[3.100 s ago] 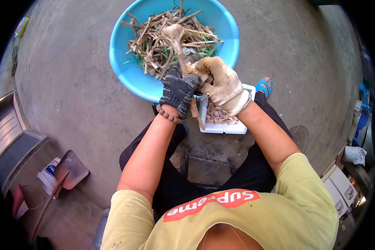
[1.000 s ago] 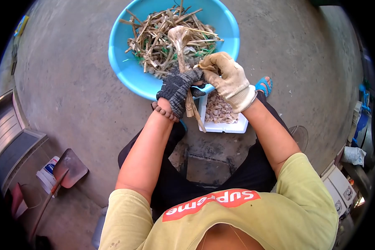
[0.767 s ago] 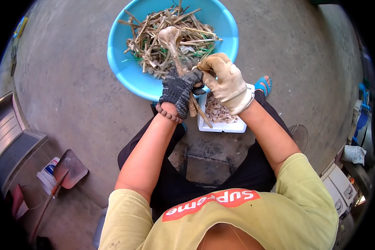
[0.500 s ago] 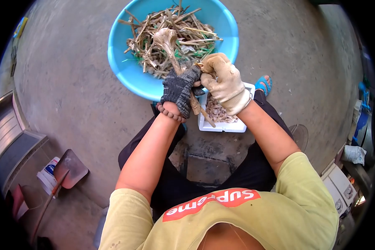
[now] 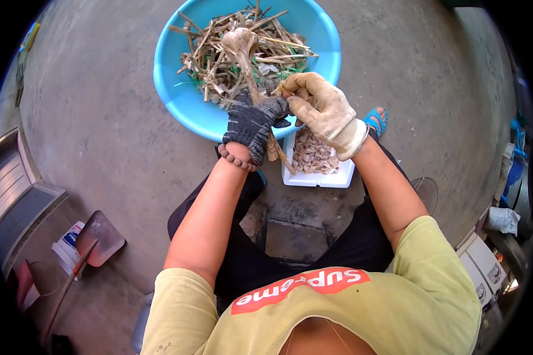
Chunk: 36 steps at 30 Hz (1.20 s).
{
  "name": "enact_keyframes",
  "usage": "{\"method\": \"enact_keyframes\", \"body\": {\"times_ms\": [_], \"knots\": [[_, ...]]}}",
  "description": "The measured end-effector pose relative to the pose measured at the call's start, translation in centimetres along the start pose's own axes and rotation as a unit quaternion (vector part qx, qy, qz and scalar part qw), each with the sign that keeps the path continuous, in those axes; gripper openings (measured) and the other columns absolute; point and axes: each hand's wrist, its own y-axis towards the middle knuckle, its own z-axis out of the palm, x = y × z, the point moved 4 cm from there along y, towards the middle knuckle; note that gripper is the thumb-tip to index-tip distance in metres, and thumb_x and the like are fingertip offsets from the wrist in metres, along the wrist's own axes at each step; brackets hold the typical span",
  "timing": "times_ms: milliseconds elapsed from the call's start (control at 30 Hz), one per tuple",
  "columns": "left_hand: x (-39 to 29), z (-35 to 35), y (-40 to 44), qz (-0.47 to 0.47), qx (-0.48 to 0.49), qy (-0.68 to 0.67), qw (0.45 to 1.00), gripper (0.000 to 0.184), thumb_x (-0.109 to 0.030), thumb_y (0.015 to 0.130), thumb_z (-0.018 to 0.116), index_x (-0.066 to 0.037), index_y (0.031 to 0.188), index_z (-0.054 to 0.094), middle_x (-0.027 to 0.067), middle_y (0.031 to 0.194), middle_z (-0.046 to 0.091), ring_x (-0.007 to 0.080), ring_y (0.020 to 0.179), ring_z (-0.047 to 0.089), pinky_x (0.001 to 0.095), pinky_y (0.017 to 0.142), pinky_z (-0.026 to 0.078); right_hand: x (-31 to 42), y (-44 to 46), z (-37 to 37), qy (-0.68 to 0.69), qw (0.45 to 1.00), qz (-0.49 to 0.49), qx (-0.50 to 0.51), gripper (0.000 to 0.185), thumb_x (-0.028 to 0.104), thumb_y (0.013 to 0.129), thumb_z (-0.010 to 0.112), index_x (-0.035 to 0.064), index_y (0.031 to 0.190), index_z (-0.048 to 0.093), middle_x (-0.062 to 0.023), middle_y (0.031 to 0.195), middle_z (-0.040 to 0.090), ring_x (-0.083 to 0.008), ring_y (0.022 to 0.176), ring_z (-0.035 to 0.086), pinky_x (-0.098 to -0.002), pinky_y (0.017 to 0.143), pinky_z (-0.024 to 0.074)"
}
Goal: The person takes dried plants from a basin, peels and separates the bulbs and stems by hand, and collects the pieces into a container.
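My left hand (image 5: 256, 121), in a dark grey knitted glove, is closed around dried garlic stalks. One garlic bulb (image 5: 240, 42) sticks up beyond the hand on its long stalk, and stalk ends poke out below the palm. My right hand (image 5: 322, 109) wears a cream work glove, its thumb and fingers pinched together right beside the left fingertips. What lies in that pinch is too small and hidden to make out. Both hands are over the near rim of a blue basin (image 5: 177, 112) heaped with dried garlic stalks (image 5: 219, 65). Loose garlic cloves (image 5: 313, 155) fill part of a white foam box (image 5: 319, 180) below my right hand.
Green net or string scraps (image 5: 190, 84) lie among the stalks. A shovel (image 5: 100, 236) leans by a white bucket (image 5: 69, 248) at the left. My foot in a blue sandal (image 5: 375, 122) is right of the box. Several household items stand along the right edge.
My right hand has shifted slightly right and down, uncovering more of the cloves. My left hand has moved a little left, and the garlic bulb it holds has risen slightly in view.
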Motion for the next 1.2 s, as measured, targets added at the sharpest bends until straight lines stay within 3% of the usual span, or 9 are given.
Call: {"method": "enact_keyframes", "body": {"times_ms": [267, 400, 600, 700, 767, 800, 900, 933, 1200], "knots": [[2.2, -1.4, 1.3, 0.117, -0.009, 0.271, 0.955, 0.03, -0.021, 0.07, 0.066, 0.003, 0.087, 0.057, 0.0174, 0.078, 0.06, 0.0253, 0.065, 0.06, 0.0354, 0.058, 0.047, 0.4, -0.1, 0.0, 0.034, 0.994, 0.106, 0.009, 0.023, 0.02, 0.078, 0.062, -0.0008, 0.087, 0.056, -0.0061, 0.069, 0.054, -0.0108, 0.056, 0.052, -0.0249, 0.051, 0.045], [2.2, -1.3, 0.9, 0.136, -0.026, 0.273, 0.952, 0.035, -0.025, 0.068, 0.068, 0.004, 0.085, 0.056, 0.0166, 0.075, 0.06, 0.0259, 0.065, 0.059, 0.0348, 0.058, 0.047, 0.0, -0.1, 0.2, 0.053, 0.988, 0.147, 0.015, 0.024, 0.021, 0.078, 0.062, -0.0005, 0.084, 0.055, -0.0062, 0.068, 0.054, -0.0106, 0.056, 0.052, -0.0245, 0.049, 0.0444], [4.1, -2.4, 1.3, 0.093, -0.043, 0.243, 0.965, 0.026, -0.02, 0.069, 0.065, 0.0, 0.084, 0.057, 0.0163, 0.073, 0.061, 0.0271, 0.066, 0.06, 0.0359, 0.057, 0.047, 0.0, -0.5, 0.8, 0.056, 0.998, 0.033, -0.019, 0.018, 0.018, 0.08, 0.059, 0.0004, 0.083, 0.054, -0.0067, 0.07, 0.053, -0.0105, 0.057, 0.052, -0.0245, 0.048, 0.0444], [3.8, -3.0, 1.7, 0.202, 0.002, 0.196, 0.96, 0.018, -0.015, 0.07, 0.06, -0.007, 0.086, 0.059, 0.0154, 0.074, 0.061, 0.0286, 0.067, 0.059, 0.037, 0.058, 0.047, 0.4, -0.7, 0.9, -0.029, 0.999, -0.008, -0.038, 0.017, 0.016, 0.082, 0.055, -0.0001, 0.086, 0.053, -0.0068, 0.071, 0.054, -0.0104, 0.06, 0.052, -0.024, 0.05, 0.0447], [1.7, -1.2, 0.8, 0.31, 0.053, 0.573, 0.757, 0.018, -0.011, 0.074, 0.06, 0.002, 0.085, 0.058, 0.0083, 0.068, 0.06, 0.0163, 0.059, 0.061, 0.0252, 0.05, 0.049, 0.5, -0.8, 1.0, 0.078, 0.996, 0.035, -0.04, 0.015, 0.014, 0.084, 0.052, 0.0, 0.09, 0.051, -0.0062, 0.072, 0.054, -0.0109, 0.064, 0.053, -0.0239, 0.054, 0.0452], [2.5, -2.2, 1.4, 0.18, 0.033, 0.216, 0.959, 0.018, -0.012, 0.075, 0.059, 0.001, 0.087, 0.058, 0.0081, 0.071, 0.06, 0.0162, 0.061, 0.06, 0.0253, 0.052, 0.05, 0.3, -0.6, 0.8, 0.078, 0.996, 0.035, -0.04, 0.015, 0.014, 0.084, 0.052, 0.0, 0.09, 0.051, -0.0062, 0.072, 0.054, -0.0109, 0.064, 0.053, -0.0239, 0.054, 0.0452], [2.9, -2.6, 1.8, 0.142, 0.005, 0.053, 0.988, 0.019, -0.012, 0.075, 0.059, 0.001, 0.089, 0.057, 0.0078, 0.076, 0.059, 0.0159, 0.065, 0.059, 0.0247, 0.054, 0.05, -0.8, -0.1, 0.6, 0.207, 0.973, 0.107, -0.006, 0.023, 0.019, 0.087, 0.049, -0.0002, 0.098, 0.047, -0.0047, 0.083, 0.053, -0.0105, 0.074, 0.053, -0.0234, 0.066, 0.0454], [0.7, -1.0, 0.3, 0.008, -0.027, -0.02, 0.999, 0.021, -0.011, 0.075, 0.06, 0.001, 0.091, 0.056, 0.0083, 0.08, 0.059, 0.0162, 0.068, 0.059, 0.0249, 0.055, 0.05, -0.6, 0.0, 0.6, 0.232, 0.967, 0.105, -0.006, 0.023, 0.017, 0.087, 0.048, -0.0004, 0.102, 0.046, -0.0054, 0.085, 0.053, -0.0109, 0.076, 0.053, -0.0237, 0.067, 0.0457], [1.1, -1.2, 0.8, 0.072, 0.019, 0.097, 0.992, 0.016, -0.006, 0.075, 0.057, 0.0, 0.09, 0.059, 0.0101, 0.081, 0.06, 0.0163, 0.068, 0.06, 0.0259, 0.058, 0.051, -0.2, 0.3, -0.2, 0.228, 0.965, 0.125, -0.013, 0.023, 0.014, 0.082, 0.057, -0.0008, 0.098, 0.049, -0.0062, 0.079, 0.054, -0.0114, 0.07, 0.054, -0.0238, 0.06, 0.0492]]}}
